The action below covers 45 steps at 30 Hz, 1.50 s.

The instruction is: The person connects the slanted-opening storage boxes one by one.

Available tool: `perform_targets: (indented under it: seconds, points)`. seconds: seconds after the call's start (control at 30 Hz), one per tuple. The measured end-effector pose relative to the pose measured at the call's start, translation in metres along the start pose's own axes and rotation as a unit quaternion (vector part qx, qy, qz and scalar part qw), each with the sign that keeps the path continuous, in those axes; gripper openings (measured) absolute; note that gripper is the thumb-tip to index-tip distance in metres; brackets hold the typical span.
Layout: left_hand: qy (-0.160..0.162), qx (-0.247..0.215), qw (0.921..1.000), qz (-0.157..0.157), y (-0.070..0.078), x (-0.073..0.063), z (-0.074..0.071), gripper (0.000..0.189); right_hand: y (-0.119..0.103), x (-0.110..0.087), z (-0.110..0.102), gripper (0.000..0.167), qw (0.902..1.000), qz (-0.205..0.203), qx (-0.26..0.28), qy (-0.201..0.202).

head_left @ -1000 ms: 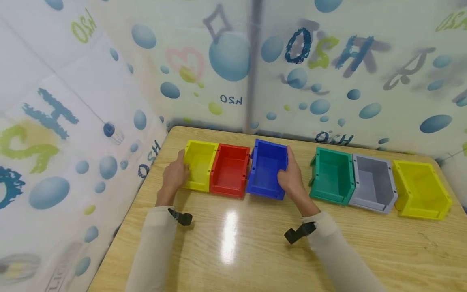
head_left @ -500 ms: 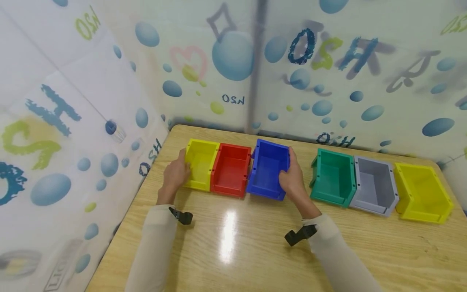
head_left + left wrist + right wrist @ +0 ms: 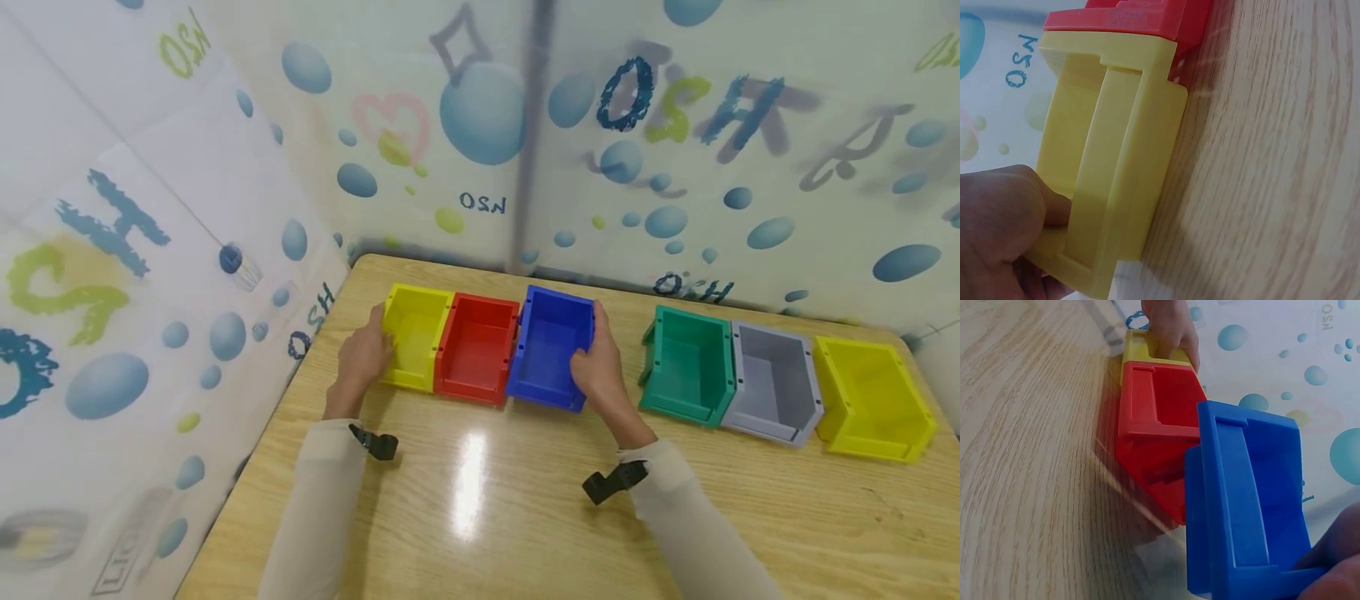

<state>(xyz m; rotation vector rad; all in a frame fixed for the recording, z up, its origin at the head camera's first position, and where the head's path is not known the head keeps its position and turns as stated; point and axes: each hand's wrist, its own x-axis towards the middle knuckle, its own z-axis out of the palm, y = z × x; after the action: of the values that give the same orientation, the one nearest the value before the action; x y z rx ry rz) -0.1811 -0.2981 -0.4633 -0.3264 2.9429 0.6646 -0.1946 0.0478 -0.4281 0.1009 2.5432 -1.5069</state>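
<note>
My left hand (image 3: 364, 352) grips the left side wall of a yellow storage bin (image 3: 415, 337), thumb inside and fingers outside. Against that bin's right side stands a red storage bin (image 3: 477, 354). With its thumb inside the right wall, my right hand (image 3: 600, 358) holds a blue storage bin (image 3: 551, 346) beside the red one. In the right wrist view the blue bin (image 3: 1241, 500) looks slightly raised and tilted, its near edge overlapping the red bin (image 3: 1138, 400). Whether the two touch I cannot tell. The left wrist view has the yellow bin (image 3: 1110, 162) close up.
Across a gap to the right stand a green bin (image 3: 686, 367), a grey bin (image 3: 772, 383) and a second yellow bin (image 3: 873, 400) in a row. All are on a wooden table (image 3: 525, 517). Printed curtain-like walls (image 3: 420, 217) close off the back and left.
The blue bin, in my right hand, has come slightly left toward the red bin. My left hand keeps its grip on the yellow bin. The head view has shifted a little.
</note>
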Motion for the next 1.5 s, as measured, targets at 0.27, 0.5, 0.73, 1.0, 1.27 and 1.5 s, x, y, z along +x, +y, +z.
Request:
perform_targets:
  seconds: [0.27, 0.5, 0.73, 1.0, 1.27, 1.5]
  points:
    - [0.006, 0.006, 0.9999, 0.008, 0.007, 0.001, -0.006, 0.056, 0.0, 0.001, -0.002, 0.081, 0.9995, -0.021, -0.024, 0.004]
    - [0.002, 0.009, 0.9999, 0.008, 0.011, 0.003, -0.009, 0.055, -0.005, 0.0, -0.005, 0.082, 0.9943, -0.057, -0.09, -0.01]
    - [0.004, 0.024, 0.9997, 0.008, 0.012, 0.003, -0.011, 0.056, -0.016, 0.003, -0.004, 0.089, 0.9853, -0.047, -0.16, -0.037]
    - [-0.008, 0.012, 0.9999, -0.003, 0.011, 0.002, -0.012, 0.057, -0.017, 0.004, -0.008, 0.081, 0.9774, -0.06, -0.197, -0.046]
    - [-0.011, 0.0, 0.9999, -0.011, 0.004, 0.0, -0.009, 0.058, -0.027, 0.009, 0.009, 0.085, 0.92, -0.211, -0.328, -0.04]
    - [-0.018, -0.008, 0.9997, -0.011, 0.001, 0.0, -0.005, 0.058, -0.033, 0.018, 0.026, 0.086, 0.8831, -0.203, -0.418, -0.067]
